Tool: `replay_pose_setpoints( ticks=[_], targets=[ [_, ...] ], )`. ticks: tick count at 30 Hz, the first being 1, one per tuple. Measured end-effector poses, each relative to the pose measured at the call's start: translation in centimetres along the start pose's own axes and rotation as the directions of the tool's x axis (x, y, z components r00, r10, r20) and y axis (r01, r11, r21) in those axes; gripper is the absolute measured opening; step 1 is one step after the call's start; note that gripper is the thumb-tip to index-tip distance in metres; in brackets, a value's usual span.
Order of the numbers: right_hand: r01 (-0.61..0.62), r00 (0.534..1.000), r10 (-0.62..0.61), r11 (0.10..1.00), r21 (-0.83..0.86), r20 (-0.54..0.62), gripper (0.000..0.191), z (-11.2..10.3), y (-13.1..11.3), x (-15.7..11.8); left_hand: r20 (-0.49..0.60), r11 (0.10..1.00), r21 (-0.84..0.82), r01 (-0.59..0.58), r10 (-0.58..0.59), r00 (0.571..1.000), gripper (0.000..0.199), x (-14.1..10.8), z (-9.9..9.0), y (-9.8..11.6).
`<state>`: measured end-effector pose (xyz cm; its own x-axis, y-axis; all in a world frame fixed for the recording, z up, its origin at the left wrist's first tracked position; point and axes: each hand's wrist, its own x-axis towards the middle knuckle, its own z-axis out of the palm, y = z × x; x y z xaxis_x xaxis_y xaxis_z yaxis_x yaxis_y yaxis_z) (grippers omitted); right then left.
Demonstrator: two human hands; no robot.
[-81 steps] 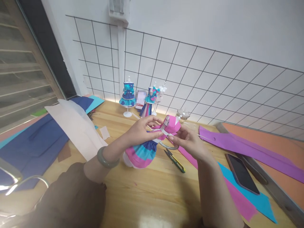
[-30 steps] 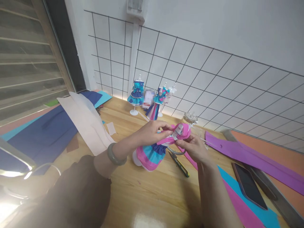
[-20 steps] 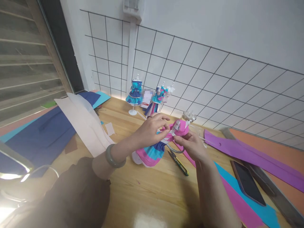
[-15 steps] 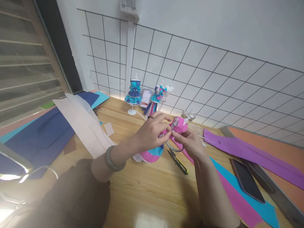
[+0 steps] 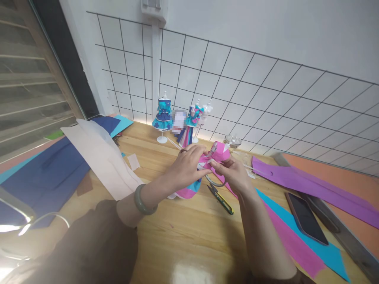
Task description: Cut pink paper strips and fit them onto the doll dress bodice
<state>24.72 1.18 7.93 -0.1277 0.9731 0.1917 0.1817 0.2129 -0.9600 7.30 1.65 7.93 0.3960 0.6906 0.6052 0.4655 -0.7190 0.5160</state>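
Note:
My right hand (image 5: 233, 173) pinches a pink fabric bow (image 5: 219, 150) between thumb and fingers; its folded loops show some white. My left hand (image 5: 189, 163) reaches in from the left with fingers closed on the pink fabric beside the bow; its fingertips are partly hidden. Below both hands lies a small pink and blue doll dress (image 5: 189, 191), mostly covered by my left hand. Behind my right hand's thumb shows the rim of a grey ring (image 5: 216, 184), perhaps a tape roll. Yellow-handled thread snips (image 5: 222, 200) rest on the table just below it.
Dressed miniature mannequins (image 5: 162, 114) stand at the back by a wire grid (image 5: 207, 67), with a glass dish (image 5: 232, 141) to their right. Navy (image 5: 47, 165) and pale (image 5: 100, 157) fabric lie left. Purple fabric (image 5: 310, 185), blue and pink strips and a phone (image 5: 306, 217) lie right.
My left fingers have shifted slightly and more pink and white fabric shows between the hands. The bow is a little higher and turned. The whole view has moved slightly.

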Motion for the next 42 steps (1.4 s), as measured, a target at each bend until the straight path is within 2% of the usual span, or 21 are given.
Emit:
replay_pose_setpoints(
  ticks=[3, 8, 13, 17, 21, 28, 42],
  targets=[
    [-0.03, 1.0, 0.03, 0.999, 0.03, 0.0, 0.036, 0.3, -0.3, -0.2, -0.024, 0.999, -0.043, 0.029, -0.03, 0.999, 0.032, 0.0, 0.3, 0.0],
    [-0.038, 0.999, 0.039, 0.999, 0.029, -0.034, 0.036, 1.0, -1.0, -0.5, -0.094, 0.997, -0.024, 0.078, -0.08, 0.992, 0.028, -0.1, 0.6, 0.2],
    [-0.074, 0.993, 0.067, 0.995, -0.066, -0.096, 0.04, 1.3, -1.6, -0.7, -0.093, 0.993, -0.016, 0.12, -0.121, 0.988, 0.022, 0.0, 0.4, 0.0],
    [-0.107, 0.99, 0.096, 0.989, -0.106, -0.107, 0.039, 1.0, -1.5, -0.8, -0.076, 0.985, -0.076, 0.155, -0.161, 0.984, 0.022, 0.2, -0.1, -0.3],
    [-0.113, 0.991, 0.103, 0.984, -0.134, -0.084, 0.037, 0.8, -1.3, -0.8, -0.037, 0.977, -0.142, 0.16, -0.167, 0.985, 0.021, 0.4, -0.5, -0.7],
    [-0.086, 0.994, 0.078, 0.992, -0.098, -0.077, 0.03, 0.7, -0.9, -0.7, -0.044, 0.967, -0.179, 0.181, -0.191, 0.981, 0.021, 0.4, -0.3, -1.0],
    [-0.145, 0.983, 0.134, 0.986, -0.082, -0.122, 0.037, 0.7, -0.7, -0.7, -0.09, 0.926, -0.349, 0.146, -0.188, 0.978, 0.02, 0.5, 1.0, -2.6]
  ],
)
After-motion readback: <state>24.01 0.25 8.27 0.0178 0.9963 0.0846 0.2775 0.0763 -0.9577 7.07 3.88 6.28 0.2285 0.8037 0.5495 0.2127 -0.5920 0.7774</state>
